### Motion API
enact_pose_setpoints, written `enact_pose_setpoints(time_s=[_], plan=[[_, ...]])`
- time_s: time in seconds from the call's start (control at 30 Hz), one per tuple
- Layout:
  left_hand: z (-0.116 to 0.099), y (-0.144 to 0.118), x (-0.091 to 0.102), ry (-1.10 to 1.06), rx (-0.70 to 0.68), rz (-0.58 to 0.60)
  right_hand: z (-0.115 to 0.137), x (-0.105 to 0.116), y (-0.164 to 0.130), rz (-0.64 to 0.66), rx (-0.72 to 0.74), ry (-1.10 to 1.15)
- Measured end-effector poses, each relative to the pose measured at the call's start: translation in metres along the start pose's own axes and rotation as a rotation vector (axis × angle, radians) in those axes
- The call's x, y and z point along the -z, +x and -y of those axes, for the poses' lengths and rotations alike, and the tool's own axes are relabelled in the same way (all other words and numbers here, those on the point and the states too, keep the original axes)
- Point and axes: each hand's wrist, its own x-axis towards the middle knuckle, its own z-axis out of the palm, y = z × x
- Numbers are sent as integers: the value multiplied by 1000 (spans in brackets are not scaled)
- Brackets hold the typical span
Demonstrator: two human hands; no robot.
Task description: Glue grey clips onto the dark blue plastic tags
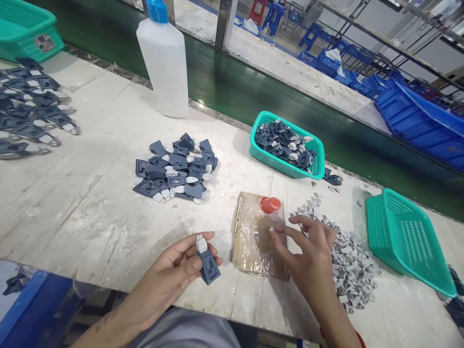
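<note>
My left hand (170,270) is closed on a dark blue plastic part (209,268) with a light grey piece (201,244) at its upper end. The part's recessed side faces up. Over a tape-covered cardboard piece (250,251), my right hand (308,246) pinches a tiny pale piece (271,229) between thumb and index finger. A glossy red-orange blob or cap (270,205) sits on the cardboard's far edge. Right of it spreads a heap of small grey pieces (353,266), partly behind my right hand. A pile of similar blue parts (177,169) lies beyond my left hand.
A green basket (257,152) holding blue parts stands at the back, another green basket (384,232) at right. A white bottle (165,67) with a blue cap stands at the table's far side. More parts (29,106) lie at left. A green conveyor belt (224,87) runs behind.
</note>
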Motion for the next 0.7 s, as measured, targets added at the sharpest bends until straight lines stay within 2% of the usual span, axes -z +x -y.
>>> enact_pose_setpoints(time_s=[0.13,0.3,0.6,0.7], plan=[[2,4,6,-39,-9,89,-2,-11,4,35,20,10],[4,6,11,-72,-27,144,-2,-12,5,60,35,3],[5,7,14,-53,-13,165,1,-13,6,58,48,-17],[5,6,13,-44,-20,165,2,-8,7,50,54,-23]])
